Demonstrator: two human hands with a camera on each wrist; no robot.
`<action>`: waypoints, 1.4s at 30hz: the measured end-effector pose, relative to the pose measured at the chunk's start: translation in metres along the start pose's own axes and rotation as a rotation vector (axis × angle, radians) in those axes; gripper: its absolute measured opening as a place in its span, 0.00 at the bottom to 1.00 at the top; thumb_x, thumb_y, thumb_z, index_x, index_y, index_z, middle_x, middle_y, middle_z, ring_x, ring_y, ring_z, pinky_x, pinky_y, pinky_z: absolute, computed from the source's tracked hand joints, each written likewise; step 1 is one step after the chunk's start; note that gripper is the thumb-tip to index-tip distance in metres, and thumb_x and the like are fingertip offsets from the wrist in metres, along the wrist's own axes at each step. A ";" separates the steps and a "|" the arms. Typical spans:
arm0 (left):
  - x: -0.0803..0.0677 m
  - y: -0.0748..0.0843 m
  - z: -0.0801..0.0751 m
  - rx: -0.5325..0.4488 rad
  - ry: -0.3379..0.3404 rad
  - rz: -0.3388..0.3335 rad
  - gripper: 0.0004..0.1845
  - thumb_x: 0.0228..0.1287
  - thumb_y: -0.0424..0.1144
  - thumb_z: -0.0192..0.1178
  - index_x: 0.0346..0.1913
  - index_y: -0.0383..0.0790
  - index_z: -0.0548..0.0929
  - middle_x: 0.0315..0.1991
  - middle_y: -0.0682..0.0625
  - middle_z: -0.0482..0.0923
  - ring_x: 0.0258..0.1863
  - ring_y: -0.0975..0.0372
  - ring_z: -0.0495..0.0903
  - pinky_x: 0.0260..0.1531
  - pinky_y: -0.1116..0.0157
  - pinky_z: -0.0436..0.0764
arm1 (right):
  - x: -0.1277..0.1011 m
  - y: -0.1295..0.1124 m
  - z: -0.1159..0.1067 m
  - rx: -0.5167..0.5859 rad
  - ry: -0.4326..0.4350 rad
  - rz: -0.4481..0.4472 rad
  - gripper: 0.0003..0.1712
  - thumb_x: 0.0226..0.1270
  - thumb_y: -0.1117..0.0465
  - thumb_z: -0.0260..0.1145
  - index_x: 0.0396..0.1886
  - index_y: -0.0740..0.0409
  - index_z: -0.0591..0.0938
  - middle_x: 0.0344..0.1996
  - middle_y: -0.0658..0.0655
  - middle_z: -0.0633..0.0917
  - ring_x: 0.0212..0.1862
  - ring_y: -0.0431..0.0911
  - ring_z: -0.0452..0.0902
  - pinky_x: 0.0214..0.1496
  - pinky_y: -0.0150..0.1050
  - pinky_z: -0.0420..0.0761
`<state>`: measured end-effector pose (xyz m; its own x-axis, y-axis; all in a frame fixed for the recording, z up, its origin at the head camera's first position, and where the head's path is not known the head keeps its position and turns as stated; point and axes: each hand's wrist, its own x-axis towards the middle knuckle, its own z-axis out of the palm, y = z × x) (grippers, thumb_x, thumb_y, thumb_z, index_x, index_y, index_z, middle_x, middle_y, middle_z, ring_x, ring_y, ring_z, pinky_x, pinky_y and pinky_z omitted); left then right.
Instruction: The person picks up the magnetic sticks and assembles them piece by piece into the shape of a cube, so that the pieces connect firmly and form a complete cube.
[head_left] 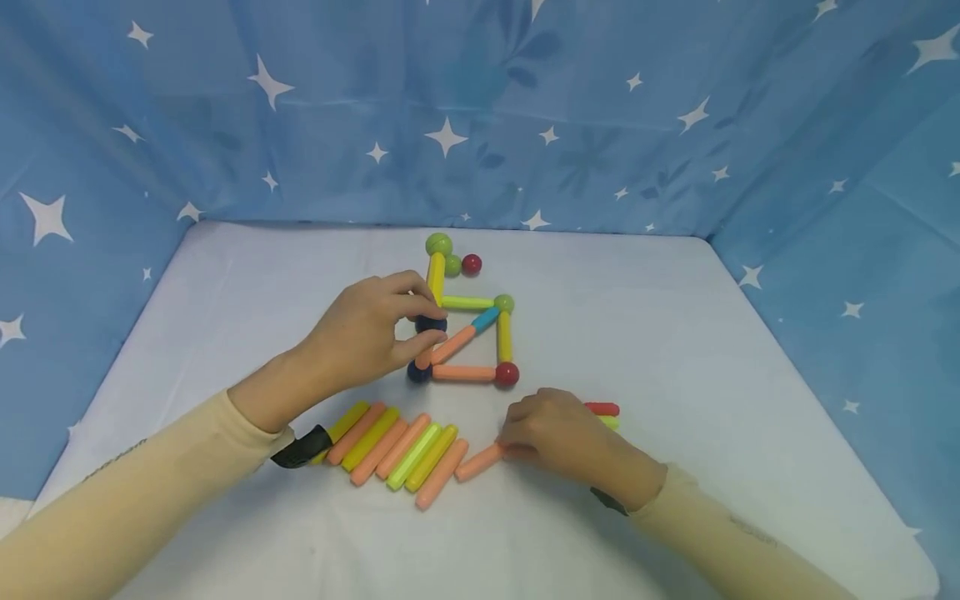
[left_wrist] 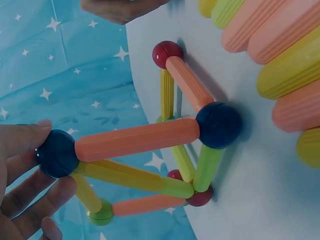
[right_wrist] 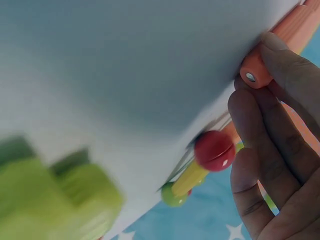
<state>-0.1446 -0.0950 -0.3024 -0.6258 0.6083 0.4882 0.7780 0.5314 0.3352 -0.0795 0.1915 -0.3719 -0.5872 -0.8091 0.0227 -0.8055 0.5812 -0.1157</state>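
A frame of magnetic rods and balls (head_left: 472,337) stands mid-table. My left hand (head_left: 422,323) pinches its raised dark blue ball (head_left: 435,324) between thumb and fingers; in the left wrist view that ball (left_wrist: 56,153) caps an orange rod (left_wrist: 135,139) sloping down to a second dark blue ball (left_wrist: 218,125) on the table. My right hand (head_left: 513,450) lies on the table in front of the frame, its fingers curled round the end of a loose orange rod (head_left: 480,461). The right wrist view has the thumb on that rod's end (right_wrist: 252,75), with the frame's red ball (right_wrist: 215,150) beyond.
A row of several orange, yellow and green rods (head_left: 390,450) lies on the white table (head_left: 675,333) under my left wrist. A red rod (head_left: 602,408) and a green one lie behind my right hand. Loose green (head_left: 452,265) and red (head_left: 471,264) balls sit behind the frame. Blue star cloth (head_left: 480,108) walls the table.
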 end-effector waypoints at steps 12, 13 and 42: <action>-0.005 -0.003 0.002 -0.063 0.076 -0.012 0.10 0.56 0.39 0.77 0.40 0.40 0.92 0.38 0.56 0.80 0.33 0.61 0.80 0.32 0.62 0.75 | -0.006 0.019 -0.008 0.028 0.018 0.016 0.10 0.57 0.57 0.80 0.40 0.46 0.92 0.31 0.41 0.87 0.35 0.37 0.82 0.41 0.36 0.79; -0.005 -0.002 0.003 -0.062 0.079 -0.008 0.11 0.56 0.39 0.78 0.40 0.39 0.92 0.38 0.55 0.80 0.33 0.61 0.80 0.33 0.61 0.75 | -0.005 0.021 -0.014 0.043 0.018 0.034 0.11 0.57 0.57 0.81 0.40 0.46 0.92 0.32 0.41 0.88 0.37 0.37 0.83 0.42 0.36 0.80; -0.008 0.000 0.018 0.303 0.159 0.153 0.15 0.61 0.48 0.73 0.47 0.44 0.90 0.36 0.48 0.74 0.26 0.59 0.75 0.36 0.53 0.70 | 0.043 0.032 -0.078 0.073 0.432 0.159 0.11 0.57 0.57 0.80 0.40 0.53 0.91 0.32 0.46 0.88 0.34 0.37 0.82 0.35 0.37 0.80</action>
<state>-0.1409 -0.0894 -0.3208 -0.4688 0.6072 0.6415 0.7951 0.6064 0.0070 -0.1364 0.1821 -0.2974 -0.6953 -0.5914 0.4084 -0.7038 0.6753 -0.2205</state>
